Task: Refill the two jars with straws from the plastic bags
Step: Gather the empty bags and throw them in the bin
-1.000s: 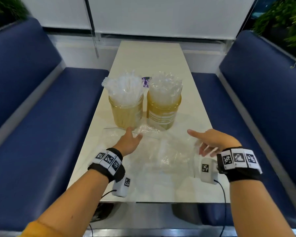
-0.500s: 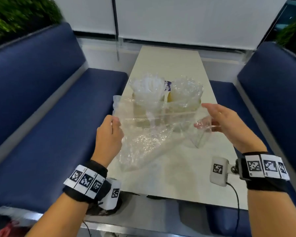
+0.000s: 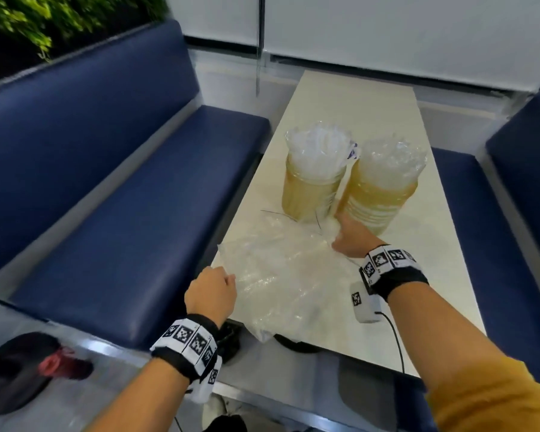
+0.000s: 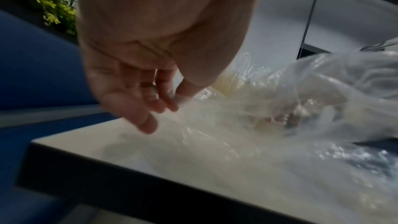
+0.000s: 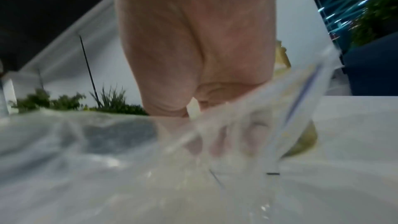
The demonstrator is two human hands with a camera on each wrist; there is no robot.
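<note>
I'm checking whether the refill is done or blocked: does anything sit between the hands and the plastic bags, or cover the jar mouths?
Nothing visible does. The left hand and right hand are both already on the empty plastic bags, and both jars are packed with straws above their open rims.

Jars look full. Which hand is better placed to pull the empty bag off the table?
Left, probably. The left hand pinches the plastic bag's near edge at the table corner beside the bench, free to draw it away. The right hand is at the bag's far end, against the jars.
</note>
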